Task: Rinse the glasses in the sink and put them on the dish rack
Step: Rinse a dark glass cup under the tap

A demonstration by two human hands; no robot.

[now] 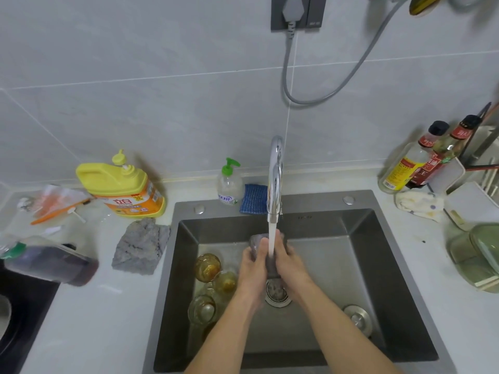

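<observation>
Glasses (213,282) lay in sink (391,252), left side. Faucet (275,179) stood behind sink. Detergent jug (121,190) on counter (108,319) left of sink; dish rack (475,198) right of sink.

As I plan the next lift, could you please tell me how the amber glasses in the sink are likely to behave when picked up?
The amber glasses look thin-walled, so probably fragile and light. They sit in the wet sink near the running water, so likely slippery. Clustered close together, one may knock its neighbours when lifted.

I count at least three amber glasses (207,267) (226,283) (202,309) lower left of centre, two grey cloths (140,245) (255,242), two pump bottles (124,190) (229,184) and two hands (252,268) (291,265).
</observation>
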